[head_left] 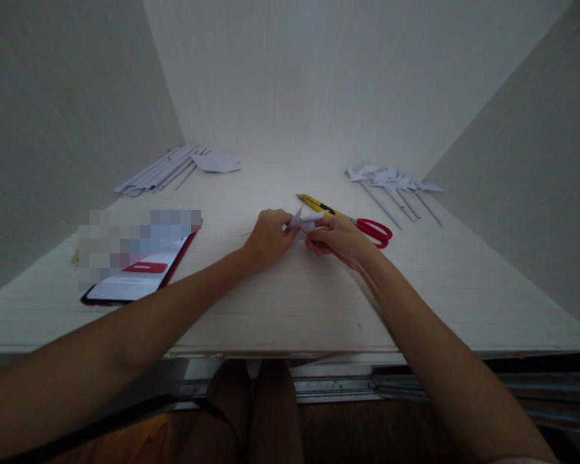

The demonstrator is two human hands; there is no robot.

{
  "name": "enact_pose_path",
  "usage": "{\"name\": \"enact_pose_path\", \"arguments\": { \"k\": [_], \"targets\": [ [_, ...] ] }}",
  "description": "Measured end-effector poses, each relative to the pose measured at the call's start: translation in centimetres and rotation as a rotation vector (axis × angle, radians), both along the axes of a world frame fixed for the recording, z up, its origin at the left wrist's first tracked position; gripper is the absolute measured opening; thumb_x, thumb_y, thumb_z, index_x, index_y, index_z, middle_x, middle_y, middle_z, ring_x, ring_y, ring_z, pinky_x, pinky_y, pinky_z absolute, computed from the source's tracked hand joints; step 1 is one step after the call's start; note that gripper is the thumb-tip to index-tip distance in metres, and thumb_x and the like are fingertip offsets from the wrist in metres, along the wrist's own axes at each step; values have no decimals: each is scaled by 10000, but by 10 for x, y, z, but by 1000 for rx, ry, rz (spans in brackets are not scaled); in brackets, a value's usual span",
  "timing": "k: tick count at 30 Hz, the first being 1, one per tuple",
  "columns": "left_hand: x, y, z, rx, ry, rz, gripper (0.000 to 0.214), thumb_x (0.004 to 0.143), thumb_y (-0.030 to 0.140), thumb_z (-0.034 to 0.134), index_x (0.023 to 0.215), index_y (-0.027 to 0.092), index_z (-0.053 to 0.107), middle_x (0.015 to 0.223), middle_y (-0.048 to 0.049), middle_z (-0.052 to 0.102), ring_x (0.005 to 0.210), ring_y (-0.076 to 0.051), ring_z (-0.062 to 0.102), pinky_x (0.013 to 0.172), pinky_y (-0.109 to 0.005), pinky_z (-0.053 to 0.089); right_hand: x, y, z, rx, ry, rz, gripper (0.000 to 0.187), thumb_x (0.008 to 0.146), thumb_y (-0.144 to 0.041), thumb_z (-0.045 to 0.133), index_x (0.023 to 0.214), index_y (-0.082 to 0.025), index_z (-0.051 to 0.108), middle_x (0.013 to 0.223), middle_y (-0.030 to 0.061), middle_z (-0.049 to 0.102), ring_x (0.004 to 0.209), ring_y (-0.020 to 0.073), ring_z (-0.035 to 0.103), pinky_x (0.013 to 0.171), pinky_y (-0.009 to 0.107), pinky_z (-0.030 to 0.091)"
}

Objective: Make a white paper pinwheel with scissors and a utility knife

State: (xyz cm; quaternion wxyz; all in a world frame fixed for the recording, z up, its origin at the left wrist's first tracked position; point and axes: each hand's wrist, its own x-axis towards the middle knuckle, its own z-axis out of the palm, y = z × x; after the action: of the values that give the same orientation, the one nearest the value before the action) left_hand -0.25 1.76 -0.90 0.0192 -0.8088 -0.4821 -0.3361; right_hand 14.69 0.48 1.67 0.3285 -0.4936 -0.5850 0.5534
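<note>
Both hands meet over the middle of the white table (pixel 270 296). Between them is a small folded piece of white paper (pixel 305 225), shaped like a pinwheel with pointed flaps. My left hand (pixel 270 237) pinches its left side, fingers closed. My right hand (pixel 337 238) grips the right side with curled fingers; part of the paper is hidden behind them. Just beyond the hands lies a yellow utility knife (pixel 312 203). Red-handled scissors (pixel 377 232) rest beside my right hand, their blades mostly out of sight.
Rolled paper sticks (pixel 159 173) lie at the back left beside a flat white paper sheet (pixel 217 162). At the back right are several paper pinwheels on sticks (pixel 391 180). A phone (pixel 140 277) with a lit screen lies at the left. Pale walls enclose three sides.
</note>
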Motion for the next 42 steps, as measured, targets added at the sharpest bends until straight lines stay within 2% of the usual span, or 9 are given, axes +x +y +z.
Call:
{"name": "enact_pose_path", "arguments": {
  "k": [8,19,27,32,42],
  "targets": [
    [1,0,-1,37,35,-5,181,722,227,541,583,128,603,583,-34,603,552,-127,487,563,-259,340,-5,-3,2,61,-62,-47,236,626,44,414,479,-121,496,379,-30,503,311,35,414,323,157,282],
    [2,-1,-3,77,37,-25,191,739,214,492,575,141,557,601,-32,579,602,-148,505,606,-282,370,-10,-4,1,70,-76,-99,227,619,48,404,517,-132,497,381,-40,506,302,38,417,314,153,275],
    [2,-1,-3,93,19,-53,217,760,222,451,566,152,518,613,-31,566,630,-156,509,637,-295,377,-9,-2,-7,116,-41,-95,180,607,-1,418,539,-129,524,393,-42,512,319,35,419,324,148,291],
    [2,-1,-4,110,23,-51,187,741,192,466,566,153,520,614,-35,570,626,-153,503,625,-289,374,-11,-3,-8,148,-40,-121,187,607,-12,424,491,-140,496,395,-31,512,325,40,415,338,163,304],
    [3,-3,-2,94,51,-47,152,727,173,475,595,140,543,648,-58,586,656,-169,513,642,-304,384,-12,-2,-13,167,-47,-140,160,622,-34,437,528,-144,506,428,-32,515,353,51,429,371,181,324]
  ]
}}
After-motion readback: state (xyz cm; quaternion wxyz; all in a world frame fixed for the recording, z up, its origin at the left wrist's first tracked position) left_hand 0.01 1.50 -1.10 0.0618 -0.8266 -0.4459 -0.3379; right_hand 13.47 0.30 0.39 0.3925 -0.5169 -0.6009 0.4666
